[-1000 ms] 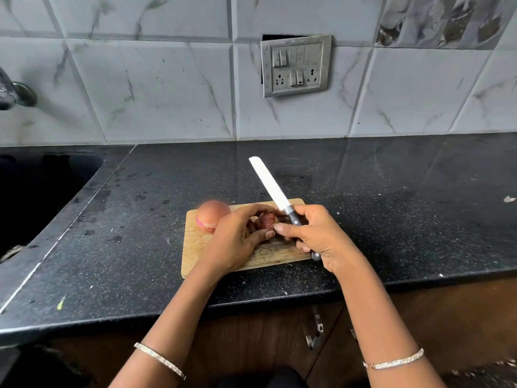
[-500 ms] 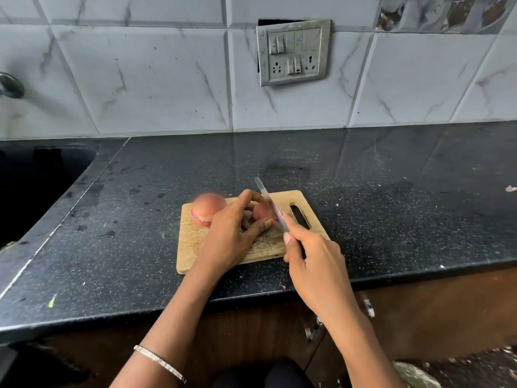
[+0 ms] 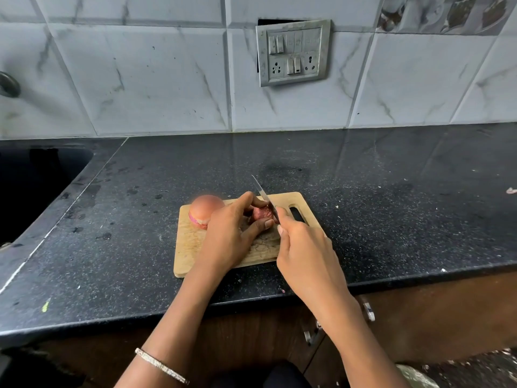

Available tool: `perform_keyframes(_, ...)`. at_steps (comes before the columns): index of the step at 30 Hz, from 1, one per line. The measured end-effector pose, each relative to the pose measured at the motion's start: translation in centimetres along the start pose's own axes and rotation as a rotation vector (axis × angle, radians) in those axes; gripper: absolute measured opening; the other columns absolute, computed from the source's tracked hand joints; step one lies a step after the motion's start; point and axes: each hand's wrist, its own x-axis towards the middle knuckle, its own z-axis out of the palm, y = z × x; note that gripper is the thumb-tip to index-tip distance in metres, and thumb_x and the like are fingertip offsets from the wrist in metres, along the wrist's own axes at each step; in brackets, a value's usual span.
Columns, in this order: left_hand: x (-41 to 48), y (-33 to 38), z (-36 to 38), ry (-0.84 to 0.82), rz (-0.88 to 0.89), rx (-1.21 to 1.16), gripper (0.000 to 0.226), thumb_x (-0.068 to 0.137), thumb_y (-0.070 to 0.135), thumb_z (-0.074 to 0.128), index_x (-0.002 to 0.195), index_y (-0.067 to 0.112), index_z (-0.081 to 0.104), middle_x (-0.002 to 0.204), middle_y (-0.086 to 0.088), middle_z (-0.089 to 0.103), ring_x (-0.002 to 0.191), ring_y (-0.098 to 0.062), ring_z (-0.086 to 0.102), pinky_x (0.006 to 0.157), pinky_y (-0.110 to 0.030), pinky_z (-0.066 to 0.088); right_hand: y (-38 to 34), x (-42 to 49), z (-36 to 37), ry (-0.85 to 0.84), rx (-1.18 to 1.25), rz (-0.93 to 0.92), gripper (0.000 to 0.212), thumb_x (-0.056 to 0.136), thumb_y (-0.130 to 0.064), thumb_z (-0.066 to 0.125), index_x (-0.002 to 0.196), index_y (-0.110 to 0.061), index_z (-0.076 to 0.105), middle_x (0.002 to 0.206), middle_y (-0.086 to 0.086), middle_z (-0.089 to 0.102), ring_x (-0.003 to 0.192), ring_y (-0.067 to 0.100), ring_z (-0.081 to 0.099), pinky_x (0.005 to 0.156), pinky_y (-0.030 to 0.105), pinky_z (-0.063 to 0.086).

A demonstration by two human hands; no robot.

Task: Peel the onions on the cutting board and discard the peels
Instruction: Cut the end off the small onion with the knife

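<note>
A small wooden cutting board [image 3: 193, 247] lies on the black counter. On its far left corner sits a large pale-pink onion [image 3: 205, 209] with its cut face down. My left hand [image 3: 229, 233] grips a small dark-red onion [image 3: 261, 213] against the middle of the board, thumb on the near side and fingers over the top. My right hand [image 3: 305, 247] holds a knife [image 3: 263, 193], forefinger along its spine. The blade stands on edge against the small onion's right side, tip pointing away from me.
The black granite counter [image 3: 377, 208] spreads wide to the right, with a scrap of peel [image 3: 510, 191] near its right edge. A dark sink [image 3: 33, 186] lies to the left. A switch panel [image 3: 292, 53] is on the tiled wall behind. The counter's front edge is close below the board.
One second ago the right hand held the knife flat and raised above the board. It has since turned the blade on edge and lowered it onto the small onion. The left hand kept its hold.
</note>
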Motion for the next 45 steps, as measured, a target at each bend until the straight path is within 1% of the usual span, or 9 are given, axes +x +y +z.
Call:
perform_keyframes(3,-0.1,0.1,0.3,0.020,-0.004,0.007,0.025,0.084,0.028,0.083,0.105,0.024,0.068,0.089,0.020,0.071,0.087,0.001,0.068,0.080,-0.037,0.059,0.2,-0.4,0.1,0.007,-0.030,-0.008,0.048,0.107,-0.023,0.038,0.153,-0.036,0.034,0.109,0.004,0.069,0.104,0.030,0.066,0.069,0.038,0.046)
perform_keyframes(6,-0.3,0.1,0.6,0.051,-0.004,0.009,0.027,0.083,0.027,0.084,0.105,0.027,0.069,0.089,0.021,0.072,0.087,0.002,0.069,0.079,-0.037,0.058,0.9,-1.6,-0.2,0.001,-0.017,0.008,0.050,0.108,-0.026,0.037,0.156,-0.036,0.031,0.112,-0.002,0.068,0.104,0.025,0.067,0.069,0.032,0.045)
perform_keyframes(14,-0.5,0.1,1.1,0.096,0.003,0.011,0.030,0.080,0.018,0.085,0.104,0.027,0.070,0.088,0.017,0.074,0.080,-0.003,0.070,0.074,-0.040,0.059,-0.3,0.8,0.3,0.024,-0.078,-0.019,0.053,0.104,-0.017,0.043,0.154,-0.032,0.033,0.112,0.006,0.070,0.105,0.032,0.066,0.071,0.038,0.046)
perform_keyframes(20,-0.4,0.2,1.4,0.123,-0.019,0.038,0.031,0.078,0.022,0.088,0.103,0.027,0.071,0.085,0.014,0.074,0.078,-0.006,0.071,0.073,-0.040,0.059,0.4,-2.5,-0.3,-0.003,-0.081,0.023,0.062,0.104,-0.017,0.044,0.159,-0.035,0.022,0.120,0.000,0.068,0.107,0.029,0.068,0.077,0.038,0.053)
perform_keyframes(26,-0.4,0.3,1.4,0.132,-0.037,0.023,0.031,0.077,0.016,0.088,0.100,0.028,0.072,0.086,0.017,0.075,0.081,-0.003,0.071,0.074,-0.040,0.059,-0.7,0.2,0.4,0.038,-0.109,0.019,0.055,0.103,-0.015,0.045,0.154,-0.031,0.032,0.112,0.008,0.068,0.108,0.032,0.065,0.070,0.037,0.042)
perform_keyframes(33,-0.6,0.5,1.7,0.142,-0.049,0.009,0.032,0.075,0.020,0.090,0.097,0.033,0.070,0.089,0.016,0.076,0.073,-0.004,0.072,0.073,-0.041,0.062,0.3,-2.7,-0.1,0.007,-0.107,0.038,0.066,0.102,-0.015,0.045,0.160,-0.035,0.020,0.121,0.003,0.068,0.109,0.031,0.066,0.077,0.039,0.050)
perform_keyframes(38,-0.5,0.5,1.5,0.130,-0.070,-0.009,0.036,0.076,0.019,0.088,0.100,0.035,0.065,0.090,0.018,0.075,0.075,-0.003,0.073,0.074,-0.043,0.062,-0.3,-0.2,0.5,0.070,-0.124,0.018,0.056,0.102,-0.016,0.047,0.154,-0.031,0.032,0.108,0.007,0.068,0.106,0.031,0.066,0.068,0.036,0.043)
perform_keyframes(40,-0.4,0.5,1.6,0.137,-0.081,-0.008,0.032,0.076,0.019,0.089,0.097,0.033,0.068,0.088,0.018,0.075,0.074,-0.001,0.072,0.074,-0.042,0.062,-0.4,0.0,0.6,0.061,-0.132,0.020,0.057,0.103,-0.016,0.045,0.155,-0.031,0.030,0.109,0.008,0.068,0.107,0.031,0.065,0.067,0.035,0.040)
perform_keyframes(45,-0.6,0.8,1.6,0.154,-0.069,0.029,0.028,0.075,0.021,0.090,0.095,0.030,0.071,0.086,0.018,0.075,0.072,0.000,0.071,0.071,-0.038,0.061,0.1,-2.8,0.2,0.024,-0.161,0.012,0.066,0.103,-0.018,0.045,0.161,-0.034,0.016,0.121,0.003,0.066,0.108,0.030,0.066,0.072,0.036,0.043)
